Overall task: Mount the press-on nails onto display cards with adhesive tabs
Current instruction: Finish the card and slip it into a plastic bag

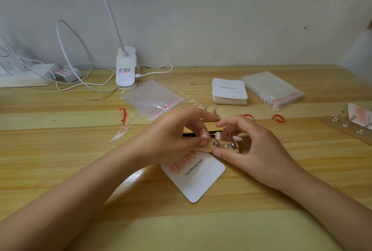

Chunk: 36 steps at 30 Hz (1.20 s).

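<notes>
A white display card (198,180) printed "Handmade Nail" lies on the wooden table, with several pink dotted nails (181,163) stuck along its upper left. Just above it sits a small wooden holder strip (225,149) with metal stands; two of them carry pink nails (218,135). My left hand (173,136) pinches a pink dotted nail (204,134) between thumb and fingers at the strip's left end. My right hand (247,144) grips the strip, thumb on its front edge and fingers curled over the back. A black tool (191,134) lies partly hidden behind my left hand.
A stack of blank cards (229,91) and a pack of clear bags (273,89) lie at the back right. An open clear bag (153,97) and a white clip lamp (125,71) stand behind my hands. Another holder strip (346,125) is at the right edge. Red peel strips (123,114) are scattered.
</notes>
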{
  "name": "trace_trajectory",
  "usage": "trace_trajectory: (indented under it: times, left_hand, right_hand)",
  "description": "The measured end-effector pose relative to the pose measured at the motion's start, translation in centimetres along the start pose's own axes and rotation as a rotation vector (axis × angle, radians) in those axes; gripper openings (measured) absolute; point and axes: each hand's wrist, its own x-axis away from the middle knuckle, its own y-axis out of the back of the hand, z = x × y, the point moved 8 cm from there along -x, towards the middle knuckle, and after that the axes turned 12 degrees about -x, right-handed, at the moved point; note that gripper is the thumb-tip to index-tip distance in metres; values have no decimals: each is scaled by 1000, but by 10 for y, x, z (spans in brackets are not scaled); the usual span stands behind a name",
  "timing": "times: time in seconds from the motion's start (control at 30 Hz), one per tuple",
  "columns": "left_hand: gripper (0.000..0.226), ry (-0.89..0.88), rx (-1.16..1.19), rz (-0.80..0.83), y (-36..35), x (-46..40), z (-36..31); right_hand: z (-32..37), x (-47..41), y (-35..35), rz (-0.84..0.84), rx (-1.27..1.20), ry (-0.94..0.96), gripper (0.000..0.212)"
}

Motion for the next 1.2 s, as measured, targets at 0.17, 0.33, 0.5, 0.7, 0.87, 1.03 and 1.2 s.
trace_trajectory:
  times: [0.17,0.33,0.5,0.7,0.87,1.03,1.2]
  left_hand:
    - [34,-32,32,-95,12,1,-10]
    - [28,-21,14,-260,44,5,-10]
    - [24,-14,14,-309,52,12,-1]
    - [24,-93,-63,-398,48,15,-2]
    - [29,-95,-43,-418,43,16,-1]
    - [36,-38,-46,-237,44,10,5]
    - [21,-11,-265,-88,52,18,21]
  right_hand:
    - [8,2,6,-75,-63,71,33]
    - [14,4,16,-184,-66,119,35]
    - [15,4,18,-200,-62,135,35]
    - [15,4,20,-209,-61,142,38]
    - [15,3,20,-194,-73,141,43]
    - [9,-2,29,-130,-42,97,43]
    - [-5,-8,41,17,-104,-22,35]
